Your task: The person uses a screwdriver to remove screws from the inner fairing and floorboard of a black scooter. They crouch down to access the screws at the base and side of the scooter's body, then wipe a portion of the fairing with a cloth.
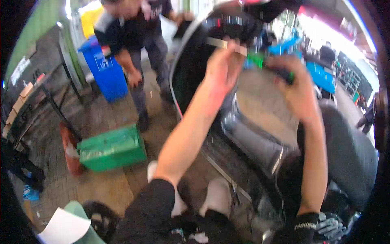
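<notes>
A scooter with a black front shield and a dark seat stands in front of me. My left hand is raised at the inner side of the shield. Its fingers are closed on a pale, flat strip, blurred by motion. Level with it, to the right, my right hand wraps round a green-and-black handled tool, which looks like a screwdriver. The tool points left toward the strip; whether the two are joined cannot be made out.
A person in dark clothes stands beyond the scooter, beside a blue wheelie bin. On the floor to the left is a green metal toolbox. White paper lies at the lower left. Blue equipment stands at the far right.
</notes>
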